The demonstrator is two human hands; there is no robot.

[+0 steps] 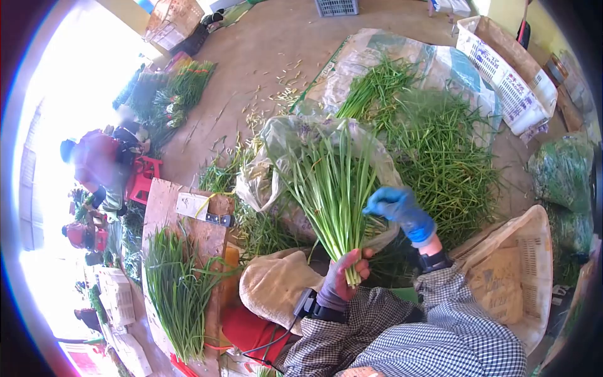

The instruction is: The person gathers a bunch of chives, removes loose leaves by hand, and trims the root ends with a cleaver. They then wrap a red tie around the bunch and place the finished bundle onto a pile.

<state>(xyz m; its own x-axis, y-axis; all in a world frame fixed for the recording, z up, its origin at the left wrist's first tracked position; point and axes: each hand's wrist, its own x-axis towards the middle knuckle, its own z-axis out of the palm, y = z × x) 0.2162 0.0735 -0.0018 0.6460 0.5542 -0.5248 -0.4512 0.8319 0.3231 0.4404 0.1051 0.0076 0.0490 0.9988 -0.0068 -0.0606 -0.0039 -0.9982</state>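
Observation:
My left hand [347,275] is closed around the pale lower stalks of a bunch of garlic chives [333,188], whose long flat leaves fan upward. Just to the right of the bunch is my right hand [402,212] in a blue glove, its fingers curled together beside the leaves. Whether a leaf is pinched in them is too small to make out. Behind the bunch spreads a clear plastic bag [276,135]. A heap of loose green leaves [449,163] lies on the ground beyond my right hand.
To the left, a wooden board [166,195] bears a cleaver [196,206] and more chives [179,295]. A white crate [531,276] stands at right, another crate [502,75] farther back. A plastic sheet [433,60] lies under the heap. People [100,157] work at far left.

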